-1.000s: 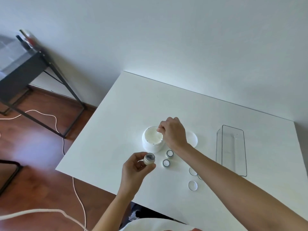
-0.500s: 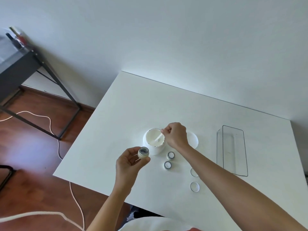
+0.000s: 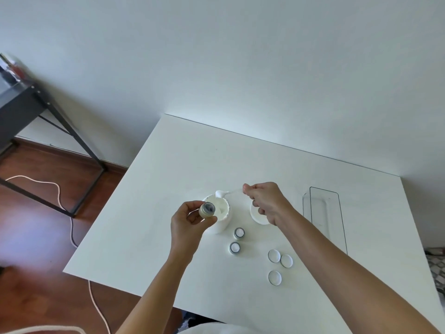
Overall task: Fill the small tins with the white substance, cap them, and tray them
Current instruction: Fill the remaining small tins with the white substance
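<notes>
My left hand (image 3: 186, 224) holds a small open tin (image 3: 207, 209) tilted, just in front of the big white jar (image 3: 222, 220) of white substance. My right hand (image 3: 266, 201) pinches a thin white spatula (image 3: 225, 193) whose tip carries a blob of the substance above the jar's far rim. Two more open small tins (image 3: 239, 233) (image 3: 234, 247) stand on the table in front of the jar. Three round caps (image 3: 274, 256) (image 3: 286, 260) (image 3: 274, 277) lie to their right. A clear long tray (image 3: 323, 213) sits at the right.
The jar's white lid (image 3: 257, 216) lies behind my right wrist, partly hidden. The white table (image 3: 168, 177) meets the wall at the back. A dark metal stand (image 3: 29, 104) and a white cable (image 3: 60, 196) are on the wooden floor to the left.
My right hand lifted the spatula out of the jar with a blob on its tip and moved right. My left hand brought the tin closer to the jar.
</notes>
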